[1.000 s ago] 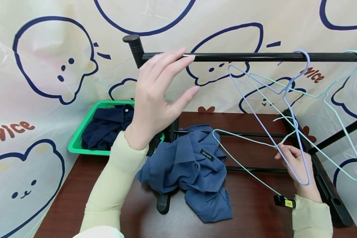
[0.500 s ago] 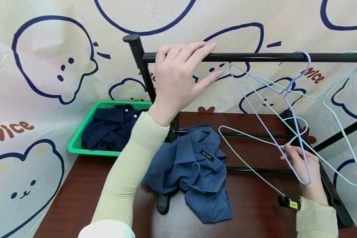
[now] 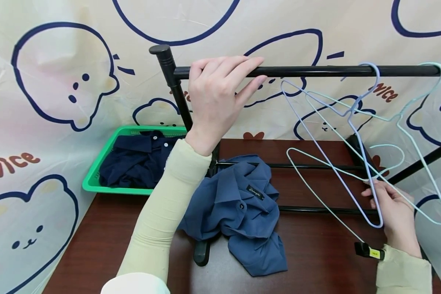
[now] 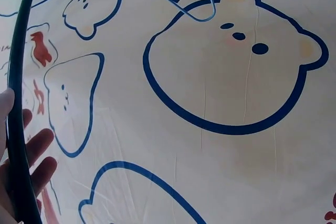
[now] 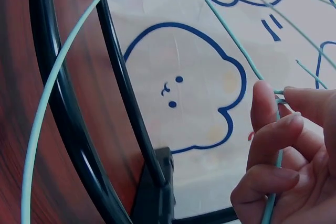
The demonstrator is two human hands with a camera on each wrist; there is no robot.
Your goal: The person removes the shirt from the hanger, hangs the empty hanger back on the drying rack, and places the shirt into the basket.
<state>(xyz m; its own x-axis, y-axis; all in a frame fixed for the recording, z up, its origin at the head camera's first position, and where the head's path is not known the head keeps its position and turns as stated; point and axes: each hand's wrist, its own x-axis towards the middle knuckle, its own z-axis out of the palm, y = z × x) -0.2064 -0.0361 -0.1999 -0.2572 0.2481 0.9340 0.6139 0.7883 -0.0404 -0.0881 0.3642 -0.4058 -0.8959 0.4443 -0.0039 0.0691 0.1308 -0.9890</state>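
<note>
My left hand (image 3: 218,96) grips the black top rail (image 3: 316,71) of a garment rack near its left end, fingers over it and thumb below. In the left wrist view the rail passes between the thumb and fingers (image 4: 41,145). At the right, my right hand (image 3: 398,214) pinches a mint-green wire hanger (image 5: 37,124) near the base of its hook. That hanger is tilted, its hook toward the right. Beside this hand a lilac hanger (image 3: 317,143) hangs from the rail, partly in front of the held one. A blue button shirt (image 3: 224,212) lies crumpled on the table.
Another mint hanger (image 3: 420,149) hangs farther right on the rail. The rack's lower bars (image 3: 316,210) cross above the table. A green basket (image 3: 114,189) with a navy garment (image 3: 132,161) stands at the back left. A printed sheet (image 3: 59,159) covers the wall.
My left hand has moved right along the rail and its thumb has drawn in toward it. My right hand has moved right with the mint hanger. The shirt has stayed in place.
</note>
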